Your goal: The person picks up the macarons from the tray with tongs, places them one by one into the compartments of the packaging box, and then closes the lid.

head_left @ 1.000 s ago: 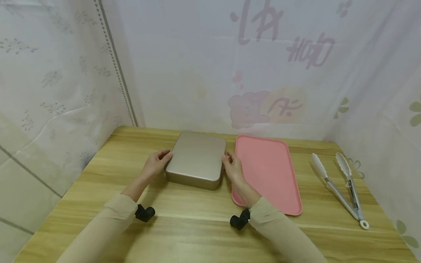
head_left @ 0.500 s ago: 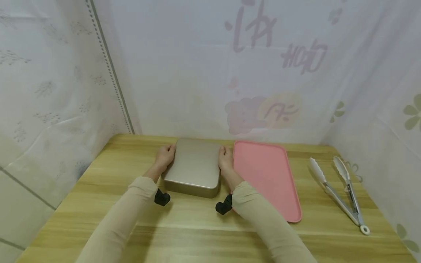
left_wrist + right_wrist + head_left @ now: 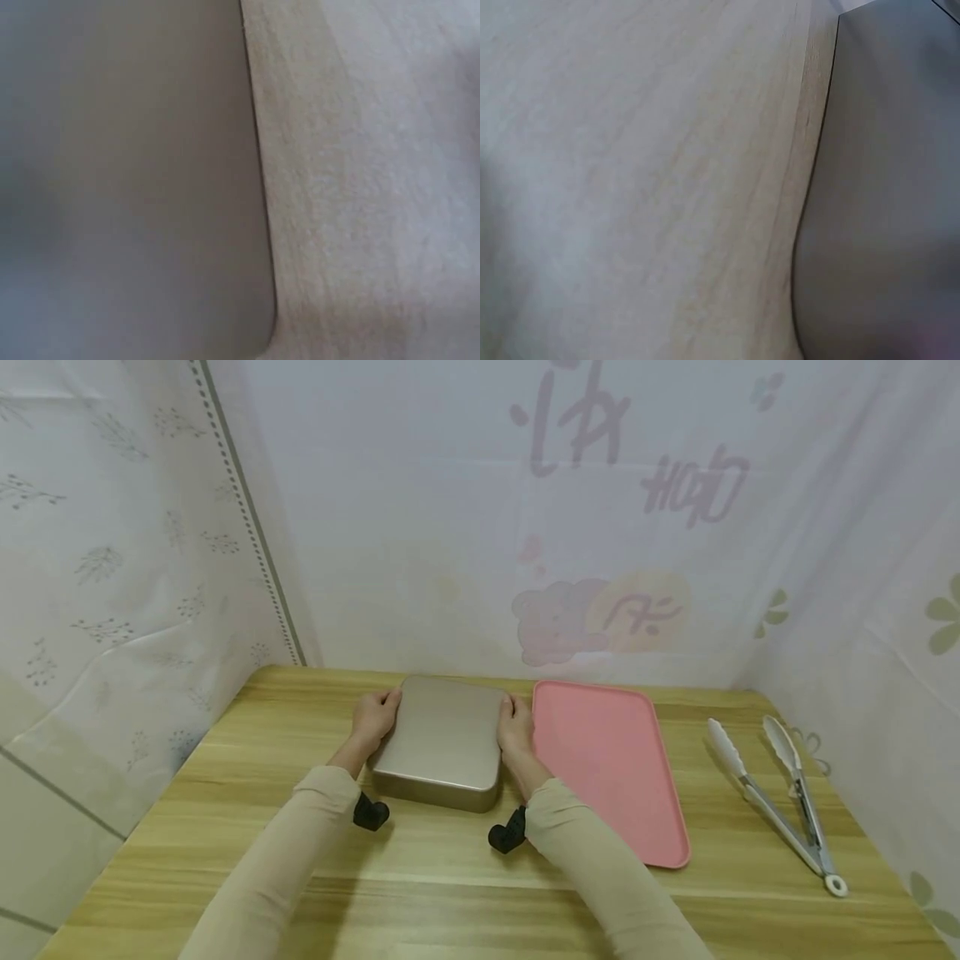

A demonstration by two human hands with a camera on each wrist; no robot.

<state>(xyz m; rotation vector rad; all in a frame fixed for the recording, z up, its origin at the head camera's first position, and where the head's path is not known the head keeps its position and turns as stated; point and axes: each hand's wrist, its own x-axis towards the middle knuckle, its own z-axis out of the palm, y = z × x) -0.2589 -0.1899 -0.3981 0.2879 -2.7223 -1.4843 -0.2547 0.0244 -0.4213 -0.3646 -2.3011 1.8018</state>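
Observation:
A champagne-gold rectangular metal tin (image 3: 446,735) lies flat on the wooden table, its smooth broad face upward. My left hand (image 3: 373,718) grips its left side toward the back, thumb along the upper edge. On the opposite side my right hand (image 3: 516,728) holds it the same way, between the tin and the pink tray. The fingers under or behind the sides are hidden. In the left wrist view the tin's side (image 3: 135,180) fills the left half; in the right wrist view the tin's side (image 3: 885,187) is at the right. Neither wrist view clearly shows the fingers.
A shallow pink tray (image 3: 607,768) lies just right of the tin, partly under the right forearm. Farther right, spread tongs (image 3: 787,810) with pale scalloped tips lie on the table (image 3: 450,893). Patterned cloth (image 3: 420,527) hangs behind and at both sides.
Both hands have slid farther back along the tin's sides and taken a fuller grip, with the forearms closer in. The view has tilted slightly. Over the last half second, almost nothing moves.

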